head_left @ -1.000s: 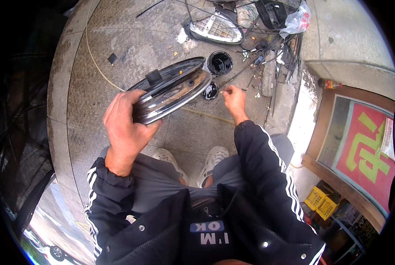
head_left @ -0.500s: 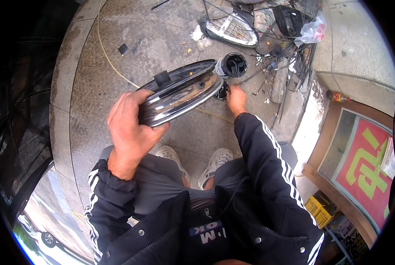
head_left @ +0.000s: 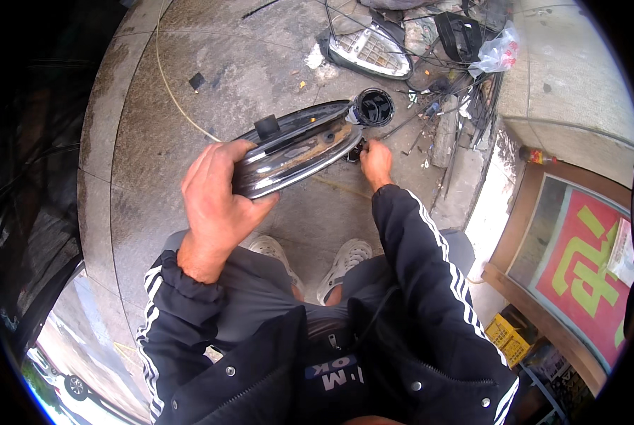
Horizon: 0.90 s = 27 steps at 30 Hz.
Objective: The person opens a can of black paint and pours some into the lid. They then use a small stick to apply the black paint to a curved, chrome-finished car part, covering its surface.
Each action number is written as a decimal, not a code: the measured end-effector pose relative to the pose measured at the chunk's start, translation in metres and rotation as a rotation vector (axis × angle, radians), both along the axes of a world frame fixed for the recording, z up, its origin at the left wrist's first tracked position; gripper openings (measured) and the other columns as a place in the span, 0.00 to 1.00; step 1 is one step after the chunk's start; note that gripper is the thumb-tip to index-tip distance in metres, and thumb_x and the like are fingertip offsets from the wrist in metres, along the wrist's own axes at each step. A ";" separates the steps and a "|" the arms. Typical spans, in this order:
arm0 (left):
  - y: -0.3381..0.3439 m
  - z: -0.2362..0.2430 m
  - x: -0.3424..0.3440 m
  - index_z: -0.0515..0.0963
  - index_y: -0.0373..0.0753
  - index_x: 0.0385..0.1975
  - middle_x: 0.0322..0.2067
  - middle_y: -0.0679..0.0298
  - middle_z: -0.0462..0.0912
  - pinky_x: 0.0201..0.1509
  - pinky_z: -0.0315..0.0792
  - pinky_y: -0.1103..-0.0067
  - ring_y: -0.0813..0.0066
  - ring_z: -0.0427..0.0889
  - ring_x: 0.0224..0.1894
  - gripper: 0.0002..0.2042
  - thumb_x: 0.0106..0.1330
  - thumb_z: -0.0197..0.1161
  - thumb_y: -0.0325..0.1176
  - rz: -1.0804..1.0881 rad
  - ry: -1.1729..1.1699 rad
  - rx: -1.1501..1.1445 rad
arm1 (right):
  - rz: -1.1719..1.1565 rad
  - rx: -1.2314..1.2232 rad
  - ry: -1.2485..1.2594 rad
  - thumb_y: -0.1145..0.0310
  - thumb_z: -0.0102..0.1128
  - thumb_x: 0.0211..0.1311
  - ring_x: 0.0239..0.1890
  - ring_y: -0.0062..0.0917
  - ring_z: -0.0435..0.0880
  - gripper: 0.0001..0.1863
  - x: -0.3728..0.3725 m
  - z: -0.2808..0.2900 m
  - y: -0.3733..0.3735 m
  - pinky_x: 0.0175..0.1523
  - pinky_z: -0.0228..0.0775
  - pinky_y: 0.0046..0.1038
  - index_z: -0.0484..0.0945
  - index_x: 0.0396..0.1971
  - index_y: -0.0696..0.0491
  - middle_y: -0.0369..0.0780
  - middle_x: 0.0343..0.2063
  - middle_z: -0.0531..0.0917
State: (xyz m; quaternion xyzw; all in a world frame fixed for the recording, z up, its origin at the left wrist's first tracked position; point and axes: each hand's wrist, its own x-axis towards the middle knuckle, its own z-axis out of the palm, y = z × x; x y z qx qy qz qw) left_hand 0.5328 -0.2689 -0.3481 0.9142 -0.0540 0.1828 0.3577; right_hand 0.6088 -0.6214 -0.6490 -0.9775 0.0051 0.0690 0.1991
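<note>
My left hand (head_left: pixel 216 191) grips a metal wheel rim (head_left: pixel 299 157) by its left end, thumb below and fingers over the top. The rim is held up tilted, with rust-brown patches in its channel and a black block-like piece on its upper side. At its far right end my right hand (head_left: pixel 378 164) is closed, fingers curled. Beside those fingers shows a dark, shiny thing (head_left: pixel 356 150), partly hidden by the rim; its kind cannot be made out. Just beyond stands an open can (head_left: pixel 375 108) with glossy black stuff inside.
Farther off lie a white-and-black grille-like part (head_left: pixel 371 54), a black case-like thing (head_left: pixel 459 37), a clear plastic bag (head_left: pixel 496 53) and tangled cables. A pale hose (head_left: pixel 170 88) runs along the paving at left. To the right are a wood-framed sign (head_left: pixel 579 265) and a yellow crate (head_left: pixel 508 338).
My left hand and the rim have shifted slightly right in the picture. My right hand has moved a little left, closer to the rim's end.
</note>
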 end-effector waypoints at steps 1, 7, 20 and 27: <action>0.001 0.001 -0.001 0.79 0.35 0.45 0.36 0.55 0.84 0.41 0.79 0.69 0.56 0.85 0.35 0.29 0.37 0.78 0.25 0.007 0.007 0.008 | -0.024 0.022 -0.007 0.70 0.69 0.56 0.41 0.49 0.87 0.09 -0.003 0.011 -0.001 0.48 0.79 0.46 0.84 0.36 0.56 0.50 0.36 0.88; 0.001 0.004 0.006 0.79 0.36 0.44 0.36 0.55 0.84 0.41 0.79 0.68 0.55 0.85 0.35 0.28 0.37 0.78 0.24 -0.001 -0.069 0.011 | -0.494 0.628 0.019 0.72 0.71 0.63 0.29 0.23 0.86 0.09 -0.009 0.101 0.003 0.38 0.78 0.27 0.87 0.42 0.58 0.39 0.33 0.90; -0.022 0.007 0.017 0.80 0.37 0.42 0.33 0.57 0.84 0.37 0.79 0.67 0.55 0.85 0.34 0.27 0.36 0.80 0.26 -0.092 -0.105 0.009 | 0.160 0.797 -0.104 0.81 0.71 0.59 0.27 0.16 0.81 0.07 -0.047 0.358 0.131 0.31 0.72 0.21 0.84 0.37 0.57 0.36 0.29 0.84; -0.026 0.006 0.017 0.80 0.37 0.41 0.33 0.58 0.84 0.41 0.80 0.67 0.56 0.85 0.35 0.24 0.40 0.79 0.31 -0.104 -0.142 0.015 | 0.270 0.595 -0.217 0.82 0.70 0.52 0.24 0.29 0.82 0.10 -0.051 0.360 0.139 0.31 0.75 0.29 0.83 0.35 0.55 0.39 0.29 0.82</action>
